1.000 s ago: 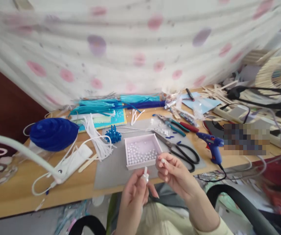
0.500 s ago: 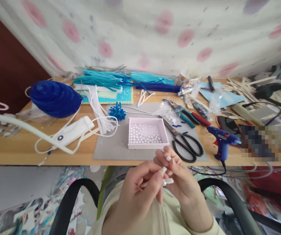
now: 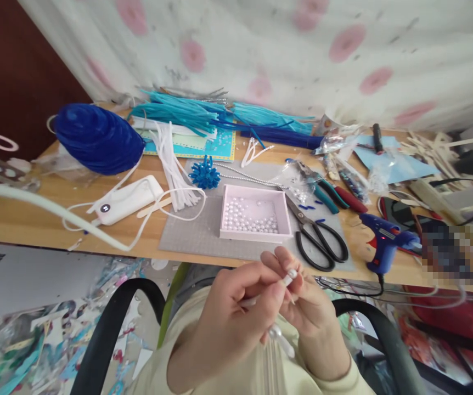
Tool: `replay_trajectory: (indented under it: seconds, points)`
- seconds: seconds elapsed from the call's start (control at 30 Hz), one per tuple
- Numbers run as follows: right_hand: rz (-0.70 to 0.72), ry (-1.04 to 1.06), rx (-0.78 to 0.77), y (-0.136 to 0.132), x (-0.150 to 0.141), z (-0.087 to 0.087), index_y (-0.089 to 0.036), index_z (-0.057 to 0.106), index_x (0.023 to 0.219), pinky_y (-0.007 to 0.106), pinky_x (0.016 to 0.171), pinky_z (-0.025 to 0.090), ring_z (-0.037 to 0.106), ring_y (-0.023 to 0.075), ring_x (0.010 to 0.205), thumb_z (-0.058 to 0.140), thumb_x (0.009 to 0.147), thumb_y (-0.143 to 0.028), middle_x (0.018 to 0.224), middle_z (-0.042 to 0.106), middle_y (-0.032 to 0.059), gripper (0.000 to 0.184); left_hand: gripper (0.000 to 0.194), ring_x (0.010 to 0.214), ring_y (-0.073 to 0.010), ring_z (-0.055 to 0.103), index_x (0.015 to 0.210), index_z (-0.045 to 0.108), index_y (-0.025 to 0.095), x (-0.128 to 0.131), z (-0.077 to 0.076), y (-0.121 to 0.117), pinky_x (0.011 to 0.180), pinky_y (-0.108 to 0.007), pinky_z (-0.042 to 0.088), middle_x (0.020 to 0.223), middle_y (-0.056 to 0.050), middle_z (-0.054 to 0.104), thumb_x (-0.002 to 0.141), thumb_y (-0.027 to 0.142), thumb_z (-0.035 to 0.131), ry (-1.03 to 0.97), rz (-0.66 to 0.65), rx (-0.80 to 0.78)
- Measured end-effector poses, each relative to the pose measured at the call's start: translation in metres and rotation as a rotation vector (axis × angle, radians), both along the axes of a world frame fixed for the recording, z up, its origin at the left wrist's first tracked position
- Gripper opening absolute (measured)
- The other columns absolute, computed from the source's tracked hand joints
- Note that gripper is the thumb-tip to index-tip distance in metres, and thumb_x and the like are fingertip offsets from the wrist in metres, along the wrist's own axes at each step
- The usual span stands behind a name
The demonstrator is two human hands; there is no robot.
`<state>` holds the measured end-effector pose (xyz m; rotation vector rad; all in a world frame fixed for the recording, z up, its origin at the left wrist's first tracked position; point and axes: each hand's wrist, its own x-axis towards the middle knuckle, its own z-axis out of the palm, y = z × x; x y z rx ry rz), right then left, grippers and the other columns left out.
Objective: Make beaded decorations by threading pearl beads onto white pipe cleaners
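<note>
Head view: the left hand (image 3: 236, 307) pinches a white stem (image 3: 288, 280), its tip at a bead (image 3: 292, 272) held in the fingertips of the right hand (image 3: 308, 307), above the lap, just off the table (image 3: 115, 241). Round and smooth, the bead could pop out if squeezed off-centre and drop to the littered floor (image 3: 34, 334); pushing hard might bend the stem. A second bead (image 3: 275, 332), hanging below, could get knocked.

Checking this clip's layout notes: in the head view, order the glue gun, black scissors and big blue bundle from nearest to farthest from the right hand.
1. Black scissors, just beyond the right hand.
2. Glue gun, farther out, to the right.
3. Big blue bundle, far over on the left.
</note>
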<state>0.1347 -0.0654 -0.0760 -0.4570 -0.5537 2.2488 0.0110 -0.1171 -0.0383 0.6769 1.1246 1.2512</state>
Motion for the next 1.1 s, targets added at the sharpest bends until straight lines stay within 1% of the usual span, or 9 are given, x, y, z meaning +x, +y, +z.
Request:
replay_trajectory:
  seconds: [0.1,0.2,0.3,0.5,0.63,0.77,0.9,1.0,1.1]
  points:
    - [-0.004,-0.011,0.023,0.001,0.002,0.000,-0.024,0.070,0.076,0.014,0.046,0.038,0.026,0.0024,0.044,0.093,0.073,-0.031,0.066,0.042,-0.0087,0.024,0.024,0.033,-0.0089,0.045,0.065,0.075,0.022,0.000,-0.002,0.001,0.037,-0.023,0.032,0.047,0.001,0.061,0.081,0.040,0.078,-0.014,-0.004,0.020]
    - [-0.012,-0.026,0.062,0.003,0.006,-0.001,-0.024,0.073,0.078,0.014,0.045,0.035,0.028,0.0025,0.044,0.092,0.074,-0.031,0.067,0.044,-0.0079,0.021,0.020,0.033,-0.0090,0.043,0.065,0.074,0.023,0.000,-0.003,0.001,0.038,-0.023,0.031,0.044,0.002,0.057,0.080,0.035,0.077,-0.017,-0.012,-0.004]
    - [-0.022,-0.055,0.093,0.004,0.008,-0.001,-0.024,0.071,0.076,0.015,0.045,0.035,0.030,0.0026,0.044,0.091,0.075,-0.033,0.067,0.045,-0.0075,0.022,0.018,0.034,-0.0085,0.040,0.064,0.074,0.023,0.000,-0.002,0.002,0.039,-0.023,0.029,0.043,0.003,0.054,0.079,0.033,0.076,-0.007,-0.030,-0.022]
    - [-0.031,-0.094,0.080,0.004,0.009,0.000,-0.023,0.069,0.073,0.015,0.045,0.036,0.032,0.0032,0.044,0.093,0.072,-0.036,0.066,0.046,-0.0073,0.027,0.021,0.036,-0.0086,0.039,0.064,0.072,0.023,0.001,-0.001,0.002,0.038,-0.023,0.029,0.044,0.004,0.053,0.079,0.036,0.077,-0.062,-0.042,-0.044]
    - [-0.032,-0.074,0.112,0.003,0.010,-0.001,-0.024,0.074,0.076,0.015,0.043,0.035,0.032,0.0033,0.043,0.091,0.075,-0.034,0.066,0.048,-0.0066,0.019,0.027,0.036,-0.0068,0.037,0.066,0.070,0.021,-0.003,-0.006,0.003,0.039,-0.022,0.028,0.046,0.005,0.050,0.085,0.040,0.074,-0.068,-0.130,0.010]
    - [-0.059,-0.054,0.130,0.005,0.012,-0.005,-0.023,0.078,0.079,0.014,0.045,0.037,0.027,0.0034,0.046,0.089,0.078,-0.030,0.067,0.049,-0.0063,0.013,0.032,0.043,-0.0073,0.045,0.084,0.069,0.018,-0.008,-0.011,0.005,0.043,-0.019,0.037,0.056,0.005,0.053,0.092,0.049,0.069,-0.140,-0.252,0.065]
    - [-0.120,-0.056,0.123,0.008,0.013,-0.007,-0.023,0.080,0.081,0.013,0.046,0.038,0.030,0.0050,0.049,0.089,0.078,-0.029,0.066,0.048,-0.0054,0.011,0.035,0.059,-0.0099,0.061,0.095,0.065,0.016,-0.010,-0.013,0.007,0.059,-0.021,0.051,0.070,0.002,0.061,0.093,0.050,0.070,-0.210,-0.314,0.041]
    - [-0.155,-0.093,0.153,0.008,0.014,-0.006,-0.023,0.080,0.081,0.013,0.047,0.040,0.032,0.0056,0.050,0.089,0.077,-0.029,0.065,0.049,-0.0046,0.011,0.034,0.059,-0.0100,0.064,0.095,0.065,0.016,-0.010,-0.013,0.006,0.060,-0.021,0.050,0.073,0.002,0.062,0.095,0.050,0.067,-0.196,-0.331,0.034]
    - [-0.178,-0.126,0.195,0.008,0.014,-0.003,-0.023,0.080,0.082,0.014,0.048,0.042,0.034,0.0057,0.050,0.088,0.078,-0.030,0.066,0.049,-0.0046,0.011,0.036,0.052,-0.0069,0.055,0.095,0.069,0.014,-0.010,-0.013,0.005,0.052,-0.020,0.042,0.071,0.001,0.061,0.095,0.050,0.067,-0.127,-0.295,0.073]
